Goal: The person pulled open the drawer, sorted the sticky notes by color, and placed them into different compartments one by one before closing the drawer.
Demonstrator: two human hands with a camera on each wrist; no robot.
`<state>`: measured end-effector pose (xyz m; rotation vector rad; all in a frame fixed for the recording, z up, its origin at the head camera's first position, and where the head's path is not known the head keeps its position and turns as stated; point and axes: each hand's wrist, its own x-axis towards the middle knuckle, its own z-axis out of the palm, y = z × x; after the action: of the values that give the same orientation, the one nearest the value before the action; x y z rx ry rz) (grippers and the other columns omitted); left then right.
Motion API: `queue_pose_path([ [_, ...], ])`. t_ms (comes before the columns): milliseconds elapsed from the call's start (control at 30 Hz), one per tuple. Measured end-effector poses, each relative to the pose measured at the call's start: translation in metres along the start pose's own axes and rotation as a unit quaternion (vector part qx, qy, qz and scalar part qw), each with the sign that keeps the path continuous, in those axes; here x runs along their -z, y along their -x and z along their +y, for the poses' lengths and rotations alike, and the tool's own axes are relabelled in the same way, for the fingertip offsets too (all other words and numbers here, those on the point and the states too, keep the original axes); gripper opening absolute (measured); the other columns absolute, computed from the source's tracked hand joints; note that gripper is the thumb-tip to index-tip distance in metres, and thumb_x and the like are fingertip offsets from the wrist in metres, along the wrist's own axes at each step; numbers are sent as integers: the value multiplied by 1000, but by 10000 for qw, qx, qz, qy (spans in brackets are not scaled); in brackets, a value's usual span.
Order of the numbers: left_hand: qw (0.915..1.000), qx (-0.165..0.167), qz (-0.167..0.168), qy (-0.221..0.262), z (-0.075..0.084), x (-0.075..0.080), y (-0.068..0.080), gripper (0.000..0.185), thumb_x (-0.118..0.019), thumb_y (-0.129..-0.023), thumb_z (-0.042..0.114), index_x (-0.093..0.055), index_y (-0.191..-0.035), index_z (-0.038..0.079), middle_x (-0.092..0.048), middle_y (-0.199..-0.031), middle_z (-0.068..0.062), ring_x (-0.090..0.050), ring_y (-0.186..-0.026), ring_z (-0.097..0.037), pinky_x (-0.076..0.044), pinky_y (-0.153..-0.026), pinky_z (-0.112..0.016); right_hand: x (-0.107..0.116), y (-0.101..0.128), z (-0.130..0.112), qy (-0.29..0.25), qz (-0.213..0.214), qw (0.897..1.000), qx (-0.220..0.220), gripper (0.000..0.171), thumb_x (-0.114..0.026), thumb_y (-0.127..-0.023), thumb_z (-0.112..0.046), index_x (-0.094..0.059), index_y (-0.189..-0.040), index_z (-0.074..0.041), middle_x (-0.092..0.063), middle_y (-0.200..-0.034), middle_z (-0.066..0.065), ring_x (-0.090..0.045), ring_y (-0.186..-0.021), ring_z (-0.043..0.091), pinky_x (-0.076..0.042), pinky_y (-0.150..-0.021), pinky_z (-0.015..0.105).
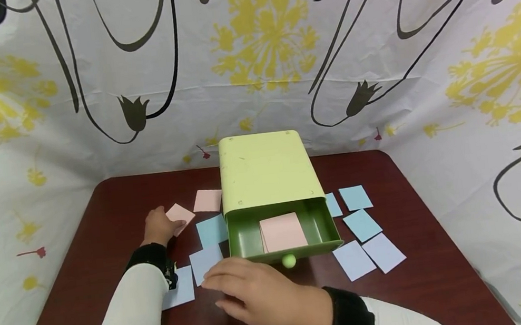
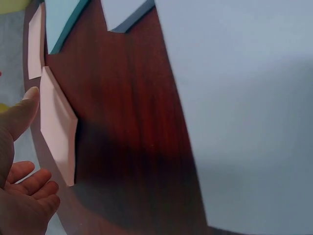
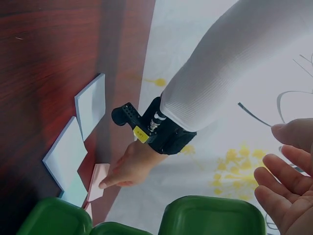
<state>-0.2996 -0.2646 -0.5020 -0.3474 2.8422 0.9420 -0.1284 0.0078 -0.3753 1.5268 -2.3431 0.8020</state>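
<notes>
Pink note (image 1: 180,217) lies on brown table (image 1: 103,211), left of green drawer box (image 1: 267,177). Left hand (image 1: 160,227) touches note, thumb on its edge; real pinch or not, cannot tell. Right hand (image 1: 260,292) spread flat, holds nothing, hovers before open drawer (image 1: 315,231). One pink note (image 1: 283,231) already inside. Step looks like picking up. Next needs firm pinch, lift, short carry to drawer.

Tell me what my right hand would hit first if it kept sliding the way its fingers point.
Probably the lavender note lying just past the right hand fingertips, near the left sleeve; depth is unclear, so the hand might pass above it.
</notes>
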Motion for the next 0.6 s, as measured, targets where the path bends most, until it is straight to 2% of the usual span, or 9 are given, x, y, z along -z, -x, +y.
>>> queue_pose_path([
  [233,9999,35,-76,-100,-4,-7,0,78,-74,-84,22,-31,-139,-14,-41,-130,-37,-43,-116,-49,-39,-101,-61,-2,3,1,-76,-112,9999,-53,33,-72,-85,-8,-65,-118,-7,-62,-118,2,-55,-114,13,-41,-99,15],
  [600,9998,49,-133,-109,-4,-9,-3,80,-75,-83,21,-31,-139,-14,-40,-130,-37,-42,-115,-49,-40,-100,-61,-2,3,4,-105,-171,9997,-151,33,-72,-86,-8,-65,-118,-7,-62,-119,1,-55,-114,13,-41,-100,16],
])
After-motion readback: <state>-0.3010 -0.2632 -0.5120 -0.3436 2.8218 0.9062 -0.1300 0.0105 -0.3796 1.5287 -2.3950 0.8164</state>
